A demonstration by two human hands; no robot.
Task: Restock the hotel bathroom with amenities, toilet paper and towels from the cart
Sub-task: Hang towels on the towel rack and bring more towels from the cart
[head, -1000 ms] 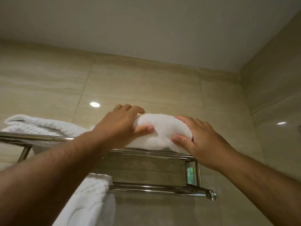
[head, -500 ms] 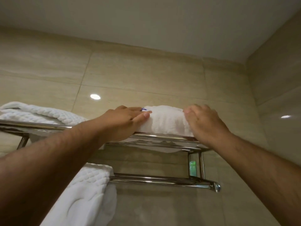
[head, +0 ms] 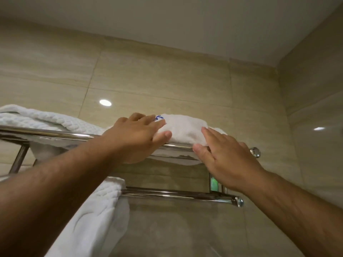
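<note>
A small folded white towel [head: 185, 129] lies on top of the chrome wall rack [head: 55, 134], near its right end. My left hand [head: 137, 136] rests flat against the towel's left side, fingers on top and thumb at the front. My right hand [head: 222, 156] is spread with its fingertips touching the towel's right front edge. Neither hand closes around the towel. A blue mark shows on the towel beside my left fingertips.
A thicker textured white towel [head: 33, 117] lies on the rack's left part. Another white towel [head: 96, 210] hangs over the lower rail [head: 176, 194]. Beige tiled walls meet in a corner at the right, and the ceiling is close above.
The small towel went from being held between both hands above the rail to lying on the rack. My hands have loosened, and the right one has slid down to the towel's front edge.
</note>
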